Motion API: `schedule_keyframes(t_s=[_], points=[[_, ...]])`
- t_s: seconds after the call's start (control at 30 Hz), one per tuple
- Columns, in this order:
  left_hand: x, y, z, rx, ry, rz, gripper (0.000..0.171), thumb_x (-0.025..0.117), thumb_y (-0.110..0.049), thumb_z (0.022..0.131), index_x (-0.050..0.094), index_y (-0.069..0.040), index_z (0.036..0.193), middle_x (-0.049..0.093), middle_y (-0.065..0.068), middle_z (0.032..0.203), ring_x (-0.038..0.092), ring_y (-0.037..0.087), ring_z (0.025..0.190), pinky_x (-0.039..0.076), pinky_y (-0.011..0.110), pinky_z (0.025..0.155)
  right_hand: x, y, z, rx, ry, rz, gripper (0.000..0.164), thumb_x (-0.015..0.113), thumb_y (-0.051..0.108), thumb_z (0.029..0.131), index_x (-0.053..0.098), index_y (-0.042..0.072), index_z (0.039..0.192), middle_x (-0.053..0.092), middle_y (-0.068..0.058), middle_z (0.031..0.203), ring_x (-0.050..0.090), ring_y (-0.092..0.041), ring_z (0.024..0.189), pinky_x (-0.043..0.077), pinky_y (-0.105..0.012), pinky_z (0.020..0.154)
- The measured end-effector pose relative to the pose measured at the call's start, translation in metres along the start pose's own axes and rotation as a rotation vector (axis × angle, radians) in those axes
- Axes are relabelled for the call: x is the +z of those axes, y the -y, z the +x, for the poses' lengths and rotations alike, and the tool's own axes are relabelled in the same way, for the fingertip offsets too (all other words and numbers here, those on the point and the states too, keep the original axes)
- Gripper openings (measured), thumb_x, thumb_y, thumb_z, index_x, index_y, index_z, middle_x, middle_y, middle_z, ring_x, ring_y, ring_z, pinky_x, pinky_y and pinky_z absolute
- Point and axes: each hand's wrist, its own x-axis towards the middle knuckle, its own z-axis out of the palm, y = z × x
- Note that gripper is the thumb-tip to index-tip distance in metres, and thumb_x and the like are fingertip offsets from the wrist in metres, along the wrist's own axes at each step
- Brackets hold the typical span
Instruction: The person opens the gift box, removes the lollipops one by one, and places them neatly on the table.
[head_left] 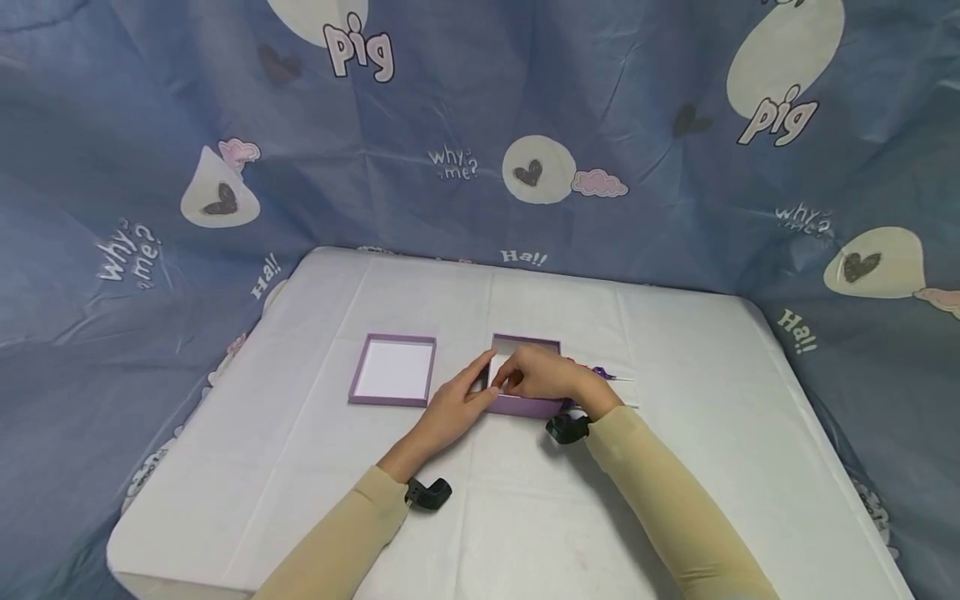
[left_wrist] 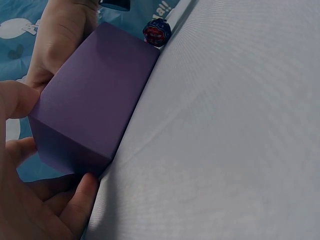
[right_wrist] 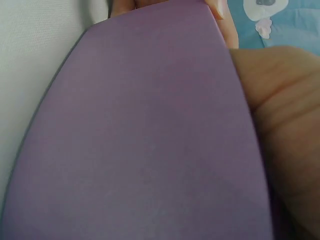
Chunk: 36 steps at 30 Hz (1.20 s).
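An uncovered purple box [head_left: 528,407] stands on the white table, its walls upright. My left hand [head_left: 452,411] holds its near left corner. In the left wrist view, the thumb [left_wrist: 19,100] lies at the top edge and other fingertips touch the side close to the table. My right hand [head_left: 542,372] reaches over the rim into the box with bent fingers pointing down. The box's purple wall [right_wrist: 145,125] fills much of the right wrist view and hides those fingertips; I cannot tell whether they pinch anything.
Left of the hands lies the purple-rimmed box lid [head_left: 393,368], white inside facing up. Several wrapped lollipops lie just right of the box, among them a purple one [head_left: 600,372] with a white stick. A blue printed cloth [head_left: 450,100] hangs behind the table [head_left: 315,467].
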Motion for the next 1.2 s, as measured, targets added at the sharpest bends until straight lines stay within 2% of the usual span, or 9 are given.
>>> schedule_keyframes(t_s=[0.27, 0.43, 0.67, 0.93, 1.2], points=[[0.000, 0.000, -0.001, -0.002, 0.014, 0.001, 0.063, 0.060, -0.040, 0.101, 0.032, -0.041, 0.157, 0.040, -0.004, 0.157, 0.037, 0.016, 0.142, 0.034, 0.044, 0.115, -0.002, 0.003, -0.002, -0.014, 0.012, 0.018, 0.032, 0.070, -0.010, 0.083, 0.079, 0.011, 0.106, 0.074, 0.004, 0.090, 0.066, -0.003, 0.075, 0.056, -0.023, 0.069], [0.001, 0.000, -0.002, 0.001, 0.013, 0.011, 0.062, 0.059, -0.042, 0.101, 0.032, -0.041, 0.157, 0.040, -0.003, 0.157, 0.037, 0.016, 0.142, 0.034, 0.043, 0.115, -0.003, 0.004, -0.005, -0.029, -0.005, 0.017, 0.028, 0.071, -0.007, 0.084, 0.079, 0.012, 0.104, 0.074, 0.005, 0.089, 0.066, -0.004, 0.076, 0.056, -0.023, 0.068], [0.001, -0.001, -0.001, -0.009, 0.009, -0.001, 0.062, 0.059, -0.043, 0.101, 0.032, -0.043, 0.157, 0.040, -0.005, 0.157, 0.036, 0.015, 0.142, 0.034, 0.045, 0.115, -0.007, 0.005, -0.006, 0.014, -0.044, -0.011, 0.025, 0.076, 0.001, 0.084, 0.078, 0.018, 0.102, 0.073, 0.009, 0.086, 0.066, -0.002, 0.074, 0.055, -0.024, 0.066], [0.001, 0.000, -0.001, -0.022, 0.008, -0.014, 0.062, 0.059, -0.045, 0.100, 0.032, -0.046, 0.156, 0.040, -0.004, 0.157, 0.037, 0.017, 0.142, 0.034, 0.047, 0.115, -0.013, 0.009, -0.009, 0.014, -0.083, 0.013, 0.024, 0.078, 0.003, 0.082, 0.077, 0.017, 0.102, 0.073, 0.010, 0.080, 0.067, -0.004, 0.072, 0.055, -0.026, 0.065], [0.002, -0.002, -0.002, -0.024, 0.008, -0.020, 0.061, 0.058, -0.048, 0.100, 0.032, -0.047, 0.155, 0.039, -0.003, 0.157, 0.037, 0.019, 0.143, 0.032, 0.049, 0.115, -0.019, 0.010, -0.014, 0.012, -0.132, -0.015, 0.026, 0.078, 0.001, 0.081, 0.077, 0.016, 0.102, 0.071, 0.009, 0.079, 0.065, -0.004, 0.072, 0.054, -0.026, 0.066]])
